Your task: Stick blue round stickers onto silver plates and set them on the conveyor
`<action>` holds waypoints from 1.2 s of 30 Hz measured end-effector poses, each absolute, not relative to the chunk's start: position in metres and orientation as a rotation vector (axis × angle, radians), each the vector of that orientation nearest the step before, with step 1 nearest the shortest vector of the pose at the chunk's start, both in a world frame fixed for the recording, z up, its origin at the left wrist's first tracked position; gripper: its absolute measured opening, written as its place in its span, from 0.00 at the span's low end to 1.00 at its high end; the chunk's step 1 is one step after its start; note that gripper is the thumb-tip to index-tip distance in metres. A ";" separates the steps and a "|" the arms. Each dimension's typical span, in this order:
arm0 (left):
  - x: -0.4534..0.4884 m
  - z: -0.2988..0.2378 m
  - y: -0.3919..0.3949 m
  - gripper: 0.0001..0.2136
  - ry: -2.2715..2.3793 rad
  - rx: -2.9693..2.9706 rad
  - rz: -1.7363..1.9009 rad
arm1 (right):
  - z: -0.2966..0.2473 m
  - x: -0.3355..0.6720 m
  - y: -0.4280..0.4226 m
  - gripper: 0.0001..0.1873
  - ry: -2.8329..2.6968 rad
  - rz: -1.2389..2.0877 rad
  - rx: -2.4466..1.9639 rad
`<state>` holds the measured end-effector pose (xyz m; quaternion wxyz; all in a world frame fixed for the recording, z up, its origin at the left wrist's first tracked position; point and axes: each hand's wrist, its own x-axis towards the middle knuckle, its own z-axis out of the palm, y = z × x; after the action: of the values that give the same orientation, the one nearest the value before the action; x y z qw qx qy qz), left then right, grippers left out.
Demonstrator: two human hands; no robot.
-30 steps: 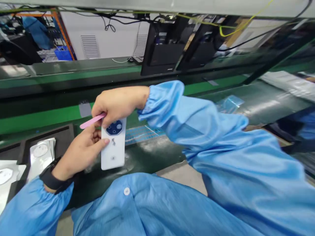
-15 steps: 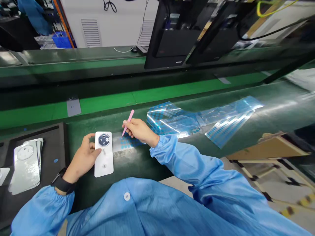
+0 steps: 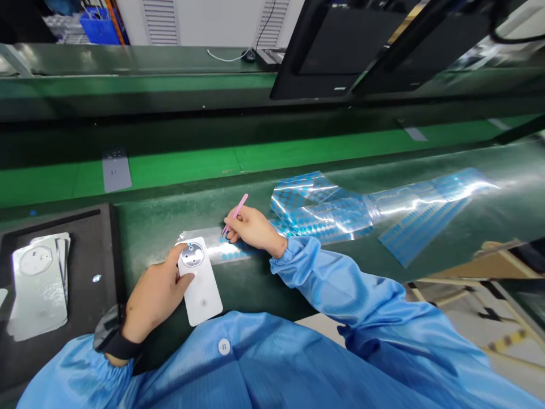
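My left hand (image 3: 159, 289) is closed on a white phone back cover (image 3: 203, 289), gripping it near its round dark camera area. The cover is tilted, its lower end toward my body. Pink tweezers (image 3: 239, 205) are pinched in my right hand (image 3: 254, 228), with their tips pointing down at a clear strip of blue round stickers (image 3: 232, 255) on the bench. Part of that strip lies behind the cover and under my right hand. Whether the tips hold a sticker is too small to tell.
A black tray (image 3: 96, 244) at the left bears several stacked phone covers (image 3: 40, 289). More clear film with blue dots (image 3: 332, 218) stretches right along the green bench (image 3: 145, 221). A grey cover (image 3: 116, 171) lies on the green strip behind. Black monitors (image 3: 336, 51) stand at the back.
My left hand has moved the cover slightly right and toward my body, turning it from nearly upright to tilted. The tweezers have come down over the sticker strip. The camera view has shifted.
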<state>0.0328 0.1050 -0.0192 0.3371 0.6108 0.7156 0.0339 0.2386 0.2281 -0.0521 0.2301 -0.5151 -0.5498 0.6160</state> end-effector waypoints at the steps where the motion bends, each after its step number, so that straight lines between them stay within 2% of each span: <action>1: 0.033 -0.020 0.105 0.28 1.887 1.630 0.037 | -0.051 0.239 0.228 0.08 -1.526 1.693 -1.428; 5: 0.031 -0.022 0.105 0.22 2.008 1.779 -0.038 | -0.051 0.238 0.229 0.08 -1.587 1.703 -1.428; 8: 0.028 -0.028 0.107 0.18 1.970 2.006 0.188 | -0.054 0.238 0.230 0.09 -1.575 1.704 -1.430; 11: 0.026 -0.036 0.107 0.19 1.845 2.146 0.328 | -0.055 0.240 0.231 0.10 -1.501 1.752 -1.395; 19: 0.033 -0.037 0.099 0.17 1.754 2.274 0.119 | -0.035 0.225 0.219 0.10 -1.488 1.857 -1.216; 36: 0.038 -0.034 0.097 0.16 1.738 2.307 0.078 | -0.041 0.199 0.210 0.10 -1.648 1.829 -1.364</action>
<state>0.0384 0.0969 -0.0335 0.1257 0.7922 0.5965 0.0268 0.1991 0.2104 -0.0411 0.1628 -0.4780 -0.5778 0.6412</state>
